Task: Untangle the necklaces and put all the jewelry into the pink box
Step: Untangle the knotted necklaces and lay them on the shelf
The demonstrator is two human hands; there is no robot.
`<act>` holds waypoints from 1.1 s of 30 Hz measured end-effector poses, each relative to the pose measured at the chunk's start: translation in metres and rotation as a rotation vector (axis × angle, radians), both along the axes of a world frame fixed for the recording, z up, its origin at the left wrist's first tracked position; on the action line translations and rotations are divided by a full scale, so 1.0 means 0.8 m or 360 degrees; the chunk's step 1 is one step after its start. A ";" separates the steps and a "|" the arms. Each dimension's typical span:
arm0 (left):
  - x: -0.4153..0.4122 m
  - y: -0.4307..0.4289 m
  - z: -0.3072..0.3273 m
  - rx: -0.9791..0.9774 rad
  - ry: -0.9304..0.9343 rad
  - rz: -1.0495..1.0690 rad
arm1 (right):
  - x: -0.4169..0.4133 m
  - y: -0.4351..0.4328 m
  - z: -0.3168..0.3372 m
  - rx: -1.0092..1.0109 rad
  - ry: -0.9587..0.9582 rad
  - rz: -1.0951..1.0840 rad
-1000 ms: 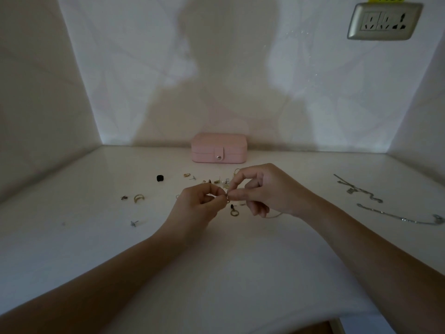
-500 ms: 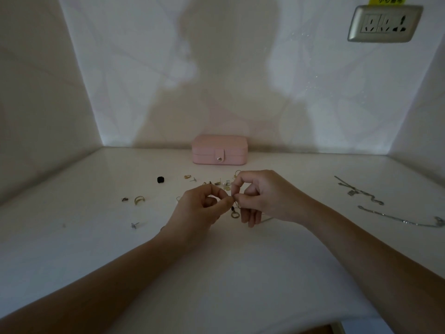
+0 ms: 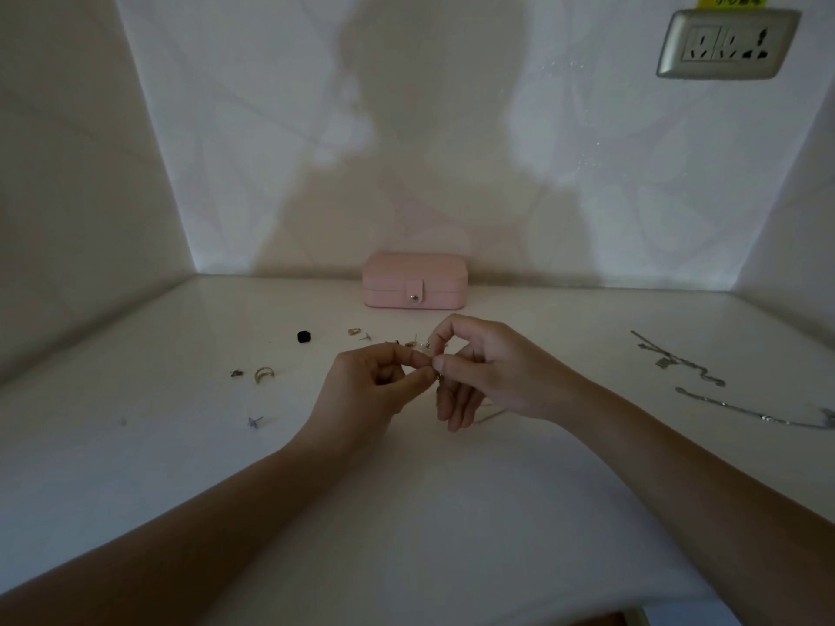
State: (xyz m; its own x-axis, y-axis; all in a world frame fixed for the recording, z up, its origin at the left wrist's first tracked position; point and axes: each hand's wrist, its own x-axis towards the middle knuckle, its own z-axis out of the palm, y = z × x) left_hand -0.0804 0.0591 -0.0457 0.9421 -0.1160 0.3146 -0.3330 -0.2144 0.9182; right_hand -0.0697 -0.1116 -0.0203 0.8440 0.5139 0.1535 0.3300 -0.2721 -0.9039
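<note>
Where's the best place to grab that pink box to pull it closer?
Probably by its two short ends, reaching from the front: the pink box lies flat and closed close to the back wall, clasp tab facing you, both ends free.

Box [image 3: 415,280] at back — necklaces [image 3: 662,362] right, ring [image 3: 264,374] left

Open white tabletop [image 3: 406,512] spans the near half, crossed only by the two forearms. Mid-table, the left hand [image 3: 370,390] and right hand [image 3: 492,372] meet, pinching a thin necklace [image 3: 491,416], and block the straight line to the closed pink box [image 3: 415,280] at the far wall. Small earrings [image 3: 354,332] litter the strip just beyond the hands. A black piece [image 3: 304,336], gold ring [image 3: 264,374] and stud [image 3: 254,421] dot the left. Two silver necklaces [image 3: 662,362] lie well apart at right. Side walls [image 3: 81,196] close both flanks.
</note>
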 end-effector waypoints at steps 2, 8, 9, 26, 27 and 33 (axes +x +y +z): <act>0.000 0.000 0.000 -0.0019 -0.0013 0.0001 | 0.001 -0.001 0.001 -0.0003 -0.0024 -0.0039; -0.001 -0.002 -0.003 0.0082 -0.0041 0.0001 | 0.003 -0.004 -0.004 -0.0061 -0.0116 -0.0082; -0.001 -0.002 -0.003 0.0097 -0.0041 0.0002 | 0.003 -0.004 -0.003 -0.0044 -0.0106 -0.0080; -0.001 -0.001 -0.003 -0.0026 -0.0016 -0.0010 | -0.001 -0.004 0.000 -0.0020 -0.0316 -0.0185; -0.001 -0.001 -0.003 -0.0038 -0.0016 -0.0010 | -0.001 -0.004 0.001 -0.0020 -0.0322 -0.0199; 0.003 0.000 -0.004 -0.0032 -0.0033 -0.0037 | -0.003 -0.004 0.001 -0.0038 -0.0383 -0.0271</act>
State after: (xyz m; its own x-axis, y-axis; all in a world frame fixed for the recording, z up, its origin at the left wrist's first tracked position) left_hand -0.0784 0.0594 -0.0489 0.9324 -0.1312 0.3366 -0.3568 -0.1879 0.9151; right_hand -0.0720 -0.1149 -0.0191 0.8594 0.3736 0.3491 0.4816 -0.3622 -0.7980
